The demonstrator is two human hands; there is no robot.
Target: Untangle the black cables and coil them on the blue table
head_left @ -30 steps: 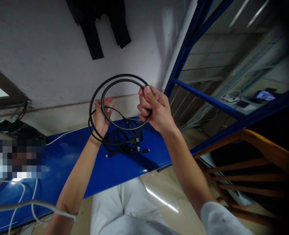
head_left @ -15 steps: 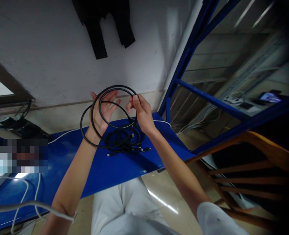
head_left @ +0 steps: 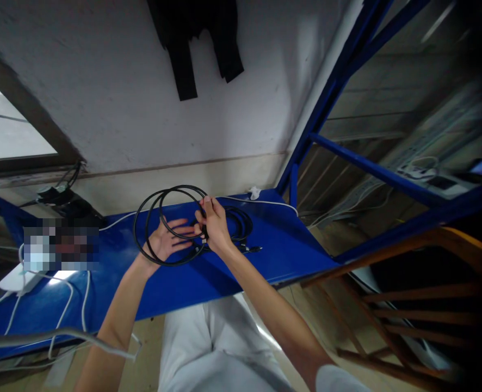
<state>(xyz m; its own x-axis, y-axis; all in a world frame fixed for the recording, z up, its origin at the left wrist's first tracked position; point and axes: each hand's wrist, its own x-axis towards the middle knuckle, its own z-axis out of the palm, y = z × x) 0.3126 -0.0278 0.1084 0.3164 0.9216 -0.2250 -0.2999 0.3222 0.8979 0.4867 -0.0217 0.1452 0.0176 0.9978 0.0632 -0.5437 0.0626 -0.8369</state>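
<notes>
A black cable (head_left: 148, 213) hangs in loose loops between my hands, above the blue table. My right hand (head_left: 214, 224) is closed, pinching the loops at their right side. My left hand (head_left: 166, 239) has its fingers stretched out and apart, inside the loops, which pass around its wrist and palm. Behind and beside my right hand, more coiled black cables (head_left: 247, 220) lie on the table, partly hidden by the hand. A plug end (head_left: 259, 249) shows at their front right.
The blue table (head_left: 175, 291) runs along the wall. At its left are a white power strip (head_left: 20, 277), white cords (head_left: 67, 305) and a black object (head_left: 80, 209). A thin white cable (head_left: 265, 202) crosses the back. A wooden chair (head_left: 420, 283) stands at the right.
Both hands and the looped cable have come down toward the table. My right hand now covers part of the coiled cables that showed before. The view has shifted left.
</notes>
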